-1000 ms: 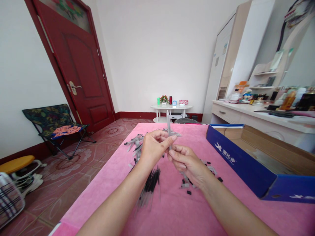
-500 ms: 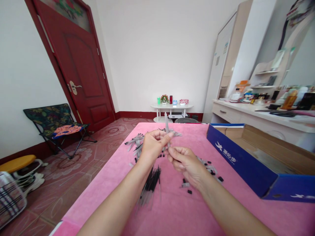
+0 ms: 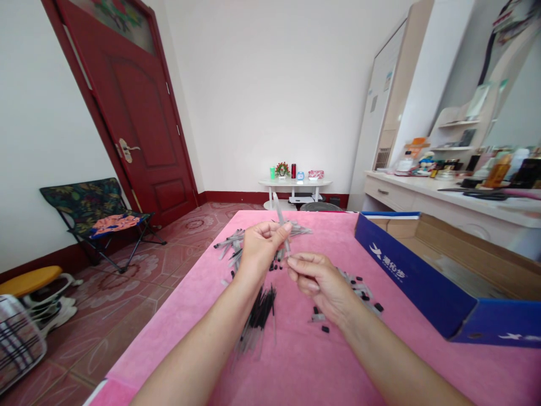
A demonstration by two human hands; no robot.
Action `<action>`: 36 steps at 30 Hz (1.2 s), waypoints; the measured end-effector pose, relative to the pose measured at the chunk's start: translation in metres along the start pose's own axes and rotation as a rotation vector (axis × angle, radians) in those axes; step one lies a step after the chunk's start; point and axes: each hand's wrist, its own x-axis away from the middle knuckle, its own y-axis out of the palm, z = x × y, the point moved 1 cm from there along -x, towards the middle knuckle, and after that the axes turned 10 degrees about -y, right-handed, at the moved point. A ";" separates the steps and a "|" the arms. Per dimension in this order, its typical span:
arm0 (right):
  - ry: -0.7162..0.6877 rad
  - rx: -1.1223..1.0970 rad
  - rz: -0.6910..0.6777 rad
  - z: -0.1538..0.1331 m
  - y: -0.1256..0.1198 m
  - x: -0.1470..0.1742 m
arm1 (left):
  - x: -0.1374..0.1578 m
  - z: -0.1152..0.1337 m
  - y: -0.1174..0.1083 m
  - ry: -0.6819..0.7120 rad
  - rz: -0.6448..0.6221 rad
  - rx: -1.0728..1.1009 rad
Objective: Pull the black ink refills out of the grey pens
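1. At the clock's centre, with 12 o'clock leading away from the person, a slender, pale, translucent tube (image 3: 279,210) stands off the cloth, its top leaning toward 11 o'clock.
2. Around its middle, the left hand (image 3: 262,243) pinches with thumb and forefinger, closed to the tube's width. At its lower end, the right hand (image 3: 318,277) has thumb and forefinger drawn together; any smaller piece between them is too small to make out.
3. Both grips look light, so a slick plastic wall could twist or slip if the hands pull unevenly; a sideways push at the lower end could bend or crack it.
4. Toward 7 o'clock lies a bundle of thin black-and-clear rods (image 3: 260,310), straight and narrow; a dropped tube or a brushing forearm could scatter it.
5. Toward 9 o'clock, pale tubes with dark ends (image 3: 230,245) lie crisscrossed; toward 4 o'clock, stubby black and clear pieces (image 3: 364,290) are strewn loosely and could roll if nudged.
6. Underneath spreads a soft, matte pink cloth (image 3: 304,369), whose nap could snag fine tips.
7. Out between 3 and 4 o'clock sits an open blue cardboard box (image 3: 416,285), straight-walled, bare brown inside.
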 end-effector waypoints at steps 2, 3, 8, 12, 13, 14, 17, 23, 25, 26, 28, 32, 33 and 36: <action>-0.003 0.050 -0.003 0.003 0.002 0.001 | -0.002 0.004 -0.006 0.048 0.074 0.024; 0.001 0.074 -0.007 0.004 0.004 0.002 | -0.004 0.007 -0.011 0.070 0.123 0.046; 0.094 0.195 -0.126 0.019 0.013 0.004 | -0.015 0.026 -0.049 0.203 0.391 0.179; 0.173 0.430 -0.149 0.037 0.013 0.004 | -0.021 0.038 -0.078 0.281 0.548 0.245; 0.177 0.523 -0.132 0.042 0.012 0.005 | -0.022 0.039 -0.082 0.285 0.569 0.248; 0.177 0.620 -0.115 0.046 0.011 0.006 | -0.022 0.040 -0.084 0.284 0.575 0.247; 0.187 0.874 -0.078 0.056 0.013 0.011 | -0.021 0.039 -0.081 0.281 0.539 0.243; 0.175 1.024 -0.187 0.065 0.028 0.024 | -0.016 0.035 -0.061 0.216 0.400 0.205; 0.133 0.976 -0.254 0.058 0.029 0.022 | -0.014 0.033 -0.055 0.145 0.282 0.142; 0.099 0.934 -0.262 0.052 0.028 0.019 | -0.013 0.031 -0.051 0.095 0.203 0.099; -0.005 0.815 -0.207 0.035 0.022 0.011 | -0.011 0.027 -0.043 -0.014 0.047 0.013; -0.192 0.581 0.035 0.000 0.004 -0.003 | -0.006 0.015 -0.024 -0.154 -0.132 -0.033; -0.206 0.557 0.062 -0.007 0.000 -0.005 | -0.005 0.013 -0.019 -0.175 -0.150 -0.021; -0.218 0.541 0.057 -0.018 -0.006 -0.005 | -0.001 0.007 -0.008 -0.219 -0.183 0.019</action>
